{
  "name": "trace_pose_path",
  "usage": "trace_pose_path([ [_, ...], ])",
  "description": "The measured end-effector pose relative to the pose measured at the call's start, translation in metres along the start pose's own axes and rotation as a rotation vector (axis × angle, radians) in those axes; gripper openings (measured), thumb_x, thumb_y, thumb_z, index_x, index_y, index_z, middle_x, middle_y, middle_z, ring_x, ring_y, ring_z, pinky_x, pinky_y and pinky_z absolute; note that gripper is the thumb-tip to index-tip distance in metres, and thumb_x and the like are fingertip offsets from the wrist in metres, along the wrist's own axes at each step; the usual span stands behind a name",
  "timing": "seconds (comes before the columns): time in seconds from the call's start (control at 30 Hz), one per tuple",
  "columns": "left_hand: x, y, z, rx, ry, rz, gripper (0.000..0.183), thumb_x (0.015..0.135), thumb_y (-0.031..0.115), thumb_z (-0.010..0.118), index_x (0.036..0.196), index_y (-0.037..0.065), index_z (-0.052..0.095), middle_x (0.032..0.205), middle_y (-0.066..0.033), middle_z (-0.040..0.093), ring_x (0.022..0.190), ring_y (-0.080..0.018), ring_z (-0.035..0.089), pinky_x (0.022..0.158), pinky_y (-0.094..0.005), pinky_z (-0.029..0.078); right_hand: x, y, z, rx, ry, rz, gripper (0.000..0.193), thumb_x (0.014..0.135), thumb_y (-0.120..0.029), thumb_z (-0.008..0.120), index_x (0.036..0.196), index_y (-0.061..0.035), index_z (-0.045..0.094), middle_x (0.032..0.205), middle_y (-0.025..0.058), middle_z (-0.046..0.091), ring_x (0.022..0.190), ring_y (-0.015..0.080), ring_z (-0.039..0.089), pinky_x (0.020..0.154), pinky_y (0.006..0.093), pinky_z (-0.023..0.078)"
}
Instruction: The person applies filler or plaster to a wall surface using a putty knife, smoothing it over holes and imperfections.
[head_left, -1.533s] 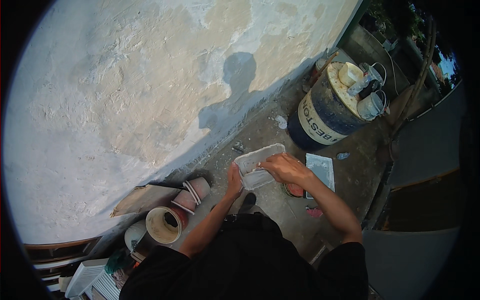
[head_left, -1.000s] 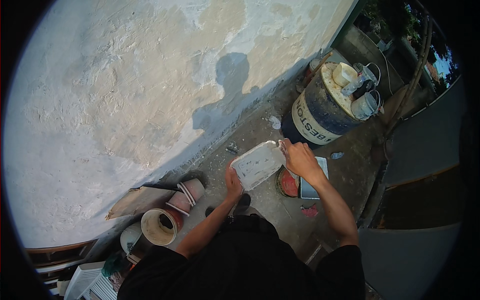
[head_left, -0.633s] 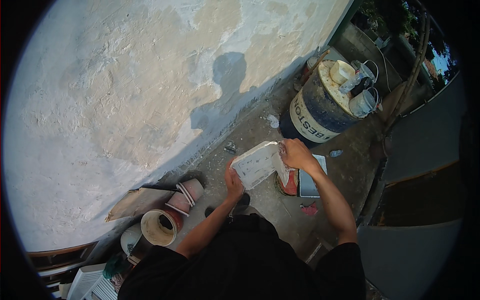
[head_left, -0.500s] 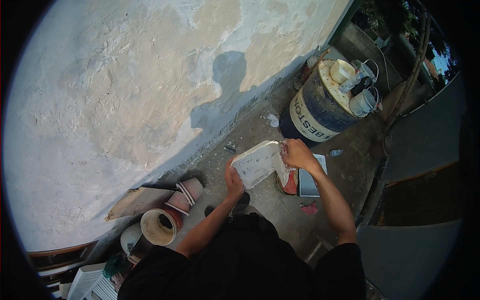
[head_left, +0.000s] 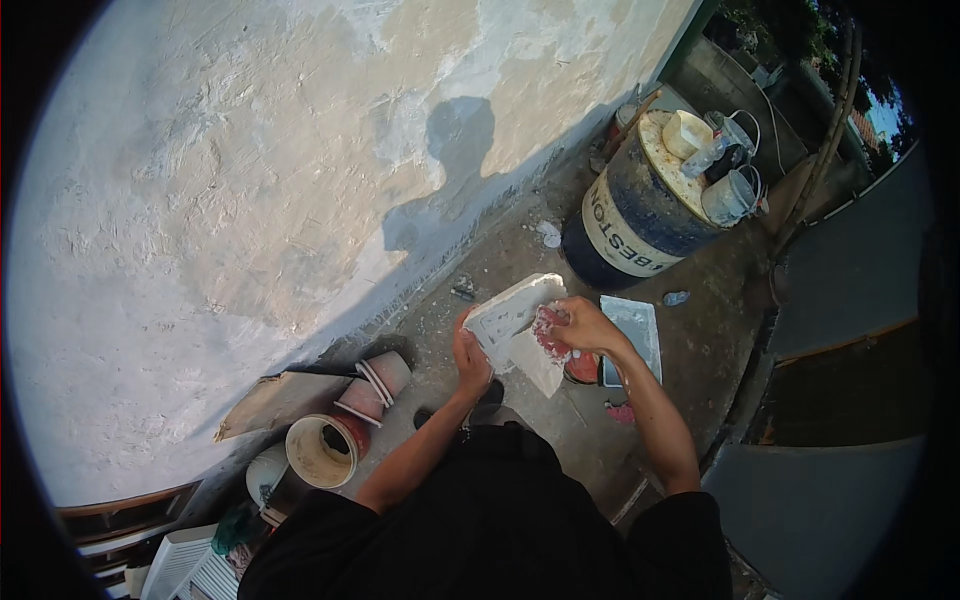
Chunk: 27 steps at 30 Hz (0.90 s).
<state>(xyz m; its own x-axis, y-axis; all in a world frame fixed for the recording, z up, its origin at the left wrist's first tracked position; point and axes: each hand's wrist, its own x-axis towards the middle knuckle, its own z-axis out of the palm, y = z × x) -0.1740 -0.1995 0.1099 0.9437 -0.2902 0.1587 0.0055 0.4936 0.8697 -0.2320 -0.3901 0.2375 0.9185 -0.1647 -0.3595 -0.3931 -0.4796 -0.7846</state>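
In front of my body, my left hand [head_left: 470, 358] is closed on the edge of a shallow, rectangular white tray [head_left: 505, 308] smeared with putty. My right hand [head_left: 588, 328] grips a scraper [head_left: 541, 364] by its red, putty-caked upper part. Its broad, pale blade overlaps the near right side of the tray; whether the two touch I cannot tell. Below my right hand, a red bucket [head_left: 582, 369] is partly hidden by the hand and the blade.
A plaster-patched wall [head_left: 270, 180] rises at the left. A dark blue drum [head_left: 635, 205] carries small pails ahead on the right. Beneath my right forearm lies a white rectangular tray [head_left: 635, 335]. Stacked buckets [head_left: 372, 388] and an open bucket [head_left: 320, 450] stand at lower left.
The scraper has come down and inward from the tray's right end, and its blade now shows broadside. The tray is more tilted.
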Motion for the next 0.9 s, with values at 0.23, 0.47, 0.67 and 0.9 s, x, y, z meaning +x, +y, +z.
trace_pose_path([
  [0.23, -0.002, -0.004, -0.007, -0.031, 0.025, -0.020, 0.048, 0.102, 0.032, 0.023, 0.130, -0.005, 0.036, 0.118, -0.0175, 0.052, 0.110, -0.0227, 0.053, 0.096, -0.0343, 0.040, 0.007, -0.008, 0.019, 0.059, -0.060, -0.097, 0.025, 0.077, -0.007, 0.066, 0.099, 0.0035, 0.061, 0.077, 0.0072, 0.065, 0.065, 0.0107, 0.059, 0.058, 0.0273, 0.047],
  [0.47, 0.000, 0.005, -0.016, 0.018, 0.014, -0.001, 0.048, 0.102, 0.033, 0.023, 0.130, -0.004, 0.035, 0.121, -0.0172, 0.050, 0.111, -0.0234, 0.052, 0.097, -0.0352, 0.040, 0.009, 0.003, 0.036, 0.251, -0.137, -0.119, 0.027, 0.083, -0.002, 0.061, 0.109, 0.0026, 0.056, 0.089, 0.0053, 0.064, 0.078, 0.0100, 0.059, 0.066, 0.0256, 0.049],
  [0.67, 0.000, 0.017, -0.017, -0.053, 0.006, -0.049, 0.049, 0.102, 0.035, 0.023, 0.131, -0.003, 0.034, 0.122, -0.0170, 0.050, 0.113, -0.0241, 0.051, 0.099, -0.0359, 0.039, 0.011, 0.005, 0.054, 0.457, -0.060, -0.121, 0.027, 0.085, 0.001, 0.060, 0.111, 0.0036, 0.055, 0.097, 0.0056, 0.063, 0.086, 0.0108, 0.059, 0.075, 0.0254, 0.049],
  [0.9, -0.001, 0.015, -0.022, -0.099, -0.011, -0.086, 0.049, 0.101, 0.037, 0.022, 0.131, -0.001, 0.034, 0.124, -0.0165, 0.049, 0.116, -0.0239, 0.049, 0.101, -0.0365, 0.036, 0.017, -0.010, 0.065, 0.640, 0.067, -0.072, 0.031, 0.085, 0.000, 0.059, 0.115, 0.0061, 0.054, 0.096, 0.0095, 0.064, 0.084, 0.0127, 0.060, 0.072, 0.0254, 0.050],
])
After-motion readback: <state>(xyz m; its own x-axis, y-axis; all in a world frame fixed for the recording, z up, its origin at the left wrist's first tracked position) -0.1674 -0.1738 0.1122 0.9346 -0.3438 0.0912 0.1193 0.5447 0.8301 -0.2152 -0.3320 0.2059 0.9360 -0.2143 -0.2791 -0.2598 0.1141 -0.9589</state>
